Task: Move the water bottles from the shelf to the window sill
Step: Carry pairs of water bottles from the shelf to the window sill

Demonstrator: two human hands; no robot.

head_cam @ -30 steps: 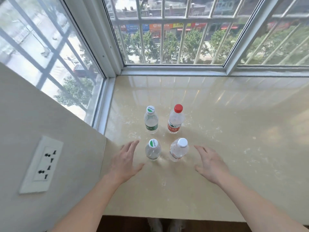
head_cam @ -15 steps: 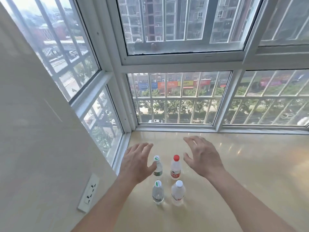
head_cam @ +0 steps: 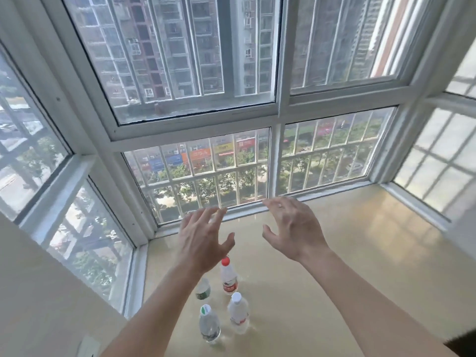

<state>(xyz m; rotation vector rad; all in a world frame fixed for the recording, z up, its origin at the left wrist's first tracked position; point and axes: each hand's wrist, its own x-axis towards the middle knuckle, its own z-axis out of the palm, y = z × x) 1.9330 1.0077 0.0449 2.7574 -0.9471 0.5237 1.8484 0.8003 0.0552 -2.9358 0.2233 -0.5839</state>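
Several clear water bottles stand upright in a square group on the beige window sill [head_cam: 334, 266]. A red-capped bottle [head_cam: 228, 278] is at the back right. A green-labelled bottle [head_cam: 203, 289] at the back left is partly hidden by my left forearm. A green-and-white-capped bottle [head_cam: 208, 324] and a white-capped bottle [head_cam: 239, 314] stand in front. My left hand [head_cam: 203, 240] and my right hand [head_cam: 293, 228] hover above and beyond the bottles, fingers spread, holding nothing.
White-framed windows [head_cam: 278, 161] with outside bars close the sill at the back, left and right. A beige wall [head_cam: 33, 292] stands at the left, with a white socket plate [head_cam: 88, 346] at its lower edge. The sill stretches to the right of the bottles.
The view has tilted upward, so the bottles sit lower in the frame. Both hands have risen from beside the front bottles to above the group, still holding nothing.
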